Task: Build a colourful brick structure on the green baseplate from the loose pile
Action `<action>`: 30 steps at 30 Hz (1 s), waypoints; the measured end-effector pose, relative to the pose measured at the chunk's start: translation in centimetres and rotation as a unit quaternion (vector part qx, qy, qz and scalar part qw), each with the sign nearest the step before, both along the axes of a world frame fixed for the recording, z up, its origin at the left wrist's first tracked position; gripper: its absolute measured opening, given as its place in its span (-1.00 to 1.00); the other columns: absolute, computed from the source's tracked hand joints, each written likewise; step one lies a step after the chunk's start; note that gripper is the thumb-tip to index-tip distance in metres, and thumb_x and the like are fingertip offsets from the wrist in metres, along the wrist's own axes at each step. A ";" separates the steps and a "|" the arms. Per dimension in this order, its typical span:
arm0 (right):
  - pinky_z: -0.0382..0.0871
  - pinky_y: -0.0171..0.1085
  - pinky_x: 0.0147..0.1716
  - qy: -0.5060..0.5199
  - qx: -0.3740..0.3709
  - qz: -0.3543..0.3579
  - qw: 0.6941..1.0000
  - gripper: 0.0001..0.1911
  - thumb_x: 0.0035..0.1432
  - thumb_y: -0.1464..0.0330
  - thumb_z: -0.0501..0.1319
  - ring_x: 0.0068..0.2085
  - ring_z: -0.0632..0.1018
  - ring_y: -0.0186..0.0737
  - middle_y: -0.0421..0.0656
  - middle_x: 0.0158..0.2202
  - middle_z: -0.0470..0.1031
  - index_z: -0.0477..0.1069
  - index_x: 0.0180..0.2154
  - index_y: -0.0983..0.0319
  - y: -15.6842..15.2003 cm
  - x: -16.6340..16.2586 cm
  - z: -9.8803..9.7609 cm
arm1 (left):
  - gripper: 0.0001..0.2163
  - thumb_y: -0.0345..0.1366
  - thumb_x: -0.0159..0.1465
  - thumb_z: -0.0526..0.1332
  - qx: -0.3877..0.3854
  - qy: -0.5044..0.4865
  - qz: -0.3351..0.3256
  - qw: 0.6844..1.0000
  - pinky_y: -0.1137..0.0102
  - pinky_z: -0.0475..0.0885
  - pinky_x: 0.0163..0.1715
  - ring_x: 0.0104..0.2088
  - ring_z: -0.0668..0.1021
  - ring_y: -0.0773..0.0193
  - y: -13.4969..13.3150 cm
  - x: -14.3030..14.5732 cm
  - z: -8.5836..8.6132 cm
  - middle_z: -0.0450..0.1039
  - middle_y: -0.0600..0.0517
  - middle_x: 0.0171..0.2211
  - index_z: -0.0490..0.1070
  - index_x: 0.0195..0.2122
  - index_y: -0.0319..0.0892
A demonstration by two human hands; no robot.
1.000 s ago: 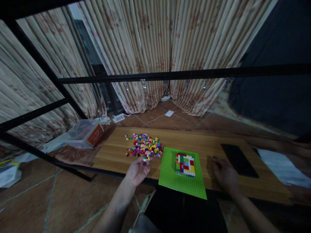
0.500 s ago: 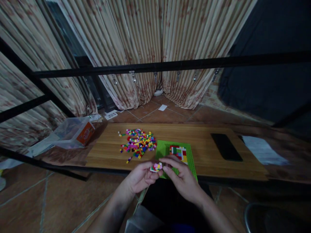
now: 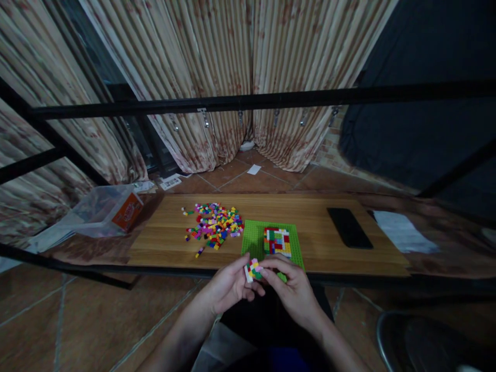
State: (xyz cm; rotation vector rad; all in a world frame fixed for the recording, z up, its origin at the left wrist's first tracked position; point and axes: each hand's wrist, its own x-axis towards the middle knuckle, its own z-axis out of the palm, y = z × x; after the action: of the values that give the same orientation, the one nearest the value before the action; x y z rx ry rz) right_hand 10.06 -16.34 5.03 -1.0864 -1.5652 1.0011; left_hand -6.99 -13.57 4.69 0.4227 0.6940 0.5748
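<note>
Between the left hand (image 3: 232, 284) and the right hand (image 3: 294, 289) is a small multicoloured brick assembly (image 3: 253, 269). The left hand grips it between thumb and fingers; the right hand pinches its opposite side. Beyond the right hand, partly hidden by it, a green studded baseplate (image 3: 251, 235) carries a square brick structure (image 3: 277, 242). Beyond and left of the left hand, loose bricks (image 3: 219, 225) lie scattered on the wooden surface (image 3: 310, 217).

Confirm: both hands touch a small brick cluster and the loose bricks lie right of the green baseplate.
Wrong side: the head view shows the loose bricks left of the green baseplate. The left hand and right hand do touch the small brick cluster.
</note>
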 end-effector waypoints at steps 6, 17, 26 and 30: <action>0.42 -0.23 -0.24 0.037 -0.027 -0.088 0.995 -0.81 0.18 0.23 0.22 -0.24 0.55 -0.19 -0.15 -0.31 0.56 0.58 -0.30 0.15 -0.4 0.0 -1.6 | -0.84 -0.36 0.14 0.34 0.053 0.043 0.122 0.990 0.49 0.42 -0.43 -0.45 0.53 0.36 -0.8 1.3 0.1 0.49 -0.03 -0.42 0.47 -0.28 -0.32; 0.43 -0.27 -0.25 -0.005 0.044 -0.145 0.988 -0.82 0.24 0.32 0.18 -0.26 0.57 -0.23 -0.17 -0.31 0.55 0.57 -0.23 0.10 -1.0 0.1 -3.0 | -0.85 -0.45 0.04 0.40 0.011 0.044 0.146 0.988 0.53 0.39 -0.43 -0.47 0.49 0.43 -1.1 2.7 -0.4 0.49 0.01 -0.43 0.51 -0.35 -0.32; 0.46 -0.24 -0.22 -0.018 0.075 -0.202 0.976 -0.81 0.23 0.36 0.18 -0.24 0.57 -0.20 -0.15 -0.28 0.55 0.56 -0.20 0.09 -1.3 -0.3 -3.5 | -0.85 -0.49 0.04 0.39 -0.010 0.029 0.168 0.985 0.53 0.41 -0.44 -0.48 0.50 0.42 -0.8 3.4 -1.2 0.48 -0.02 -0.45 0.50 -0.35 -0.37; 0.46 -0.21 -0.20 0.005 0.064 -0.230 0.971 -0.83 0.22 0.35 0.19 -0.22 0.57 -0.18 -0.13 -0.27 0.56 0.56 -0.22 0.10 -1.3 -0.5 -3.8 | -0.85 -0.48 0.08 0.37 -0.005 0.011 0.170 0.985 0.55 0.42 -0.42 -0.45 0.51 0.43 -0.7 3.7 -1.2 0.48 -0.02 -0.43 0.50 -0.31 -0.37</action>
State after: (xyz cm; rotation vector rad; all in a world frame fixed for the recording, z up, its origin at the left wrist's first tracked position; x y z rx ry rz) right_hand 9.55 -17.61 1.20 -1.2727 -1.2660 0.5832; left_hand -3.32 -14.25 3.51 0.3013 0.7967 0.8901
